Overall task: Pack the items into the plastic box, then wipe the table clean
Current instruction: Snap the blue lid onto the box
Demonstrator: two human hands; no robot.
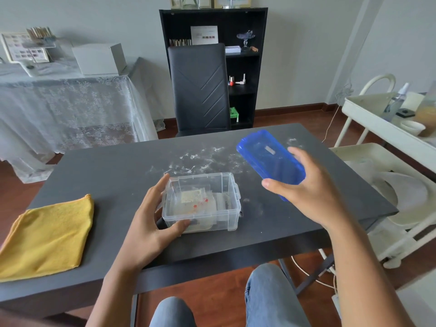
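Note:
A clear plastic box stands uncovered on the dark grey table, with small packets and pale items inside it. My left hand grips the box's left end, thumb on the near wall and fingers along the far side. My right hand holds the blue lid tilted in the air, above and to the right of the box. A folded yellow cloth lies at the table's near left. White powdery smears cover the table behind the box.
A black chair stands at the table's far side, in front of a black shelf unit. A white trolley with bottles stands at the right. A lace-covered side table is at the left. My knees show under the near edge.

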